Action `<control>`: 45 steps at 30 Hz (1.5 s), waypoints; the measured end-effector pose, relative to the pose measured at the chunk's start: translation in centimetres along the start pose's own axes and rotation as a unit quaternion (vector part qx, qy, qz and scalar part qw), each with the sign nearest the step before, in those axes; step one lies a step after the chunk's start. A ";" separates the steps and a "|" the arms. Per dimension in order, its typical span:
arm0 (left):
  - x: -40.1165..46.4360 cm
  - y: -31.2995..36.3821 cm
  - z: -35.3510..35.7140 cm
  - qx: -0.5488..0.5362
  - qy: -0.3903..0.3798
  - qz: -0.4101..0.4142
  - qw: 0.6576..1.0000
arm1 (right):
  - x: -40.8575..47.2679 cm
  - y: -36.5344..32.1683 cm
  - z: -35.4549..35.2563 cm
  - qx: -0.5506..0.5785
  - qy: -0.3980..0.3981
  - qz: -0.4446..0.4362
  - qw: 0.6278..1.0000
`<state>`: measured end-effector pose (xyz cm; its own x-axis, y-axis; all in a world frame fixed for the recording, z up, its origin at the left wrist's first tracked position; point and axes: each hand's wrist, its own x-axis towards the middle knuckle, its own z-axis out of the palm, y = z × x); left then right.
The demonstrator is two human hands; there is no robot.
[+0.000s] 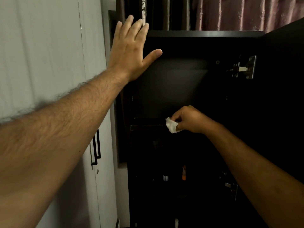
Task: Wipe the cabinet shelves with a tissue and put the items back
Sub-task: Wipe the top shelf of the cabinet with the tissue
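Note:
The dark cabinet (205, 34) stands open in front of me, its inside deep in shadow. My right hand (190, 120) pinches a small white tissue (171, 125) against the front edge of the upper shelf (148, 126). My left hand (131, 50) is raised with fingers straight and spread, resting flat on the cabinet's upper left corner. On a lower shelf stand a small white-capped bottle (165, 177) and an orange bottle (184, 172); another pale item (176, 222) shows at the bottom.
The cabinet door (283, 96) hangs open on the right, with metal hinges (243, 68). A pale wardrobe (49, 55) with black handles (96, 148) fills the left. Pink curtains (238, 12) hang behind the cabinet top.

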<state>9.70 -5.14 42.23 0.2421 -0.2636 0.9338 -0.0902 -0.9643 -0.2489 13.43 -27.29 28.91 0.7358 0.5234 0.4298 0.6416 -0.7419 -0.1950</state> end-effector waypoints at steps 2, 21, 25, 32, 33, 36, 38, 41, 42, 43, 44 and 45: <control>0.6 1.2 -0.3 -0.003 0.000 0.021 1.000 | 0.2 -0.2 0.0 -0.007 -0.007 0.000 1.000; 1.8 4.3 1.1 -0.046 0.020 0.030 0.998 | -3.0 4.2 -6.6 -0.430 -0.242 0.209 0.844; 1.7 4.3 1.2 -0.049 0.027 0.035 0.998 | -3.2 3.8 -6.6 -0.519 -0.217 0.218 0.797; 1.5 3.3 1.4 -0.054 0.037 0.036 0.997 | -2.0 4.8 -4.4 -0.455 -0.087 0.266 0.845; 1.4 3.1 1.3 -0.054 0.037 0.040 0.997 | -1.8 5.2 -4.0 -0.473 -0.070 0.253 0.841; 1.4 2.6 1.2 -0.052 0.037 0.049 0.997 | -0.8 5.6 -5.3 -0.533 0.013 0.193 0.824; 1.5 2.7 1.3 -0.053 0.041 0.049 0.997 | 0.3 5.1 -7.3 -0.550 0.079 0.153 0.817; 1.6 3.0 1.5 -0.065 0.055 0.038 0.996 | 2.2 4.3 -11.0 -0.565 0.158 0.124 0.800; 1.6 3.0 1.5 -0.070 0.057 0.034 0.995 | 2.9 4.3 -12.0 -0.564 0.176 0.124 0.797; 1.6 3.0 1.5 -0.073 0.059 0.030 0.995 | 3.5 4.7 -12.6 -0.558 0.190 0.129 0.797; 1.6 3.0 1.6 -0.074 0.060 0.028 0.995 | 4.1 5.2 -12.7 -0.549 0.197 0.136 0.800; 1.7 3.0 1.6 -0.075 0.062 0.028 0.995 | 4.5 5.9 -12.4 -0.539 0.195 0.140 0.808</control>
<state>11.40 -8.48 42.63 0.1115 -0.3026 0.9466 -0.2448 -0.9315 -0.2689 17.78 -34.51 40.62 0.5608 0.2568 0.7871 -0.2530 -0.8521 0.4582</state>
